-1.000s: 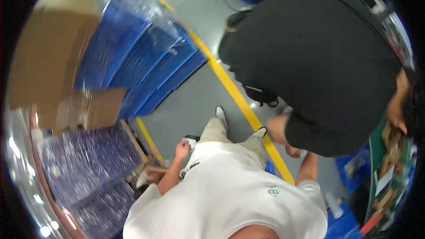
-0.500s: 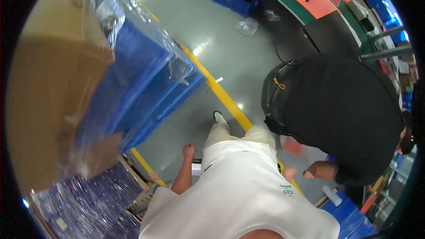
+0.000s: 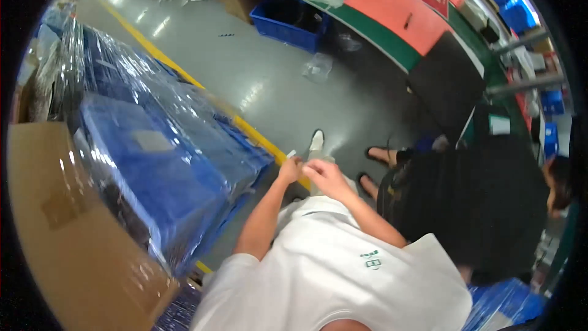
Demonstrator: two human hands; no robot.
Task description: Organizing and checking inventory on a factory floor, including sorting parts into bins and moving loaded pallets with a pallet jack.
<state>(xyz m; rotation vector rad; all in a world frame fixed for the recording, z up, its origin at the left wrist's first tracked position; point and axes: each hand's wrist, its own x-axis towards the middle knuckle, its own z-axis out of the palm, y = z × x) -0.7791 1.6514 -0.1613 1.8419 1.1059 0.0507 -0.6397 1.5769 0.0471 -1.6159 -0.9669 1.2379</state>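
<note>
My L hand [image 3: 290, 170] is out front, fingers curled; can't tell if it's got anything. R hand [image 3: 326, 176] is just beside it, fingers part-bent; can't see what, if anything, it has. White strip [image 3: 291, 154] shows right past L fingertips, nr yellow line [image 3: 257, 138]; in hand or on floor [image 3: 263, 67], can't tell. Wrapped blue stack [image 3: 165, 165] to L, w/ brown carton [image 3: 67, 208] alongside. Co-worker [image 3: 465, 202] in black to R. Blue bin [image 3: 285, 35] by green counter [image 3: 381, 34] ahead.
</note>
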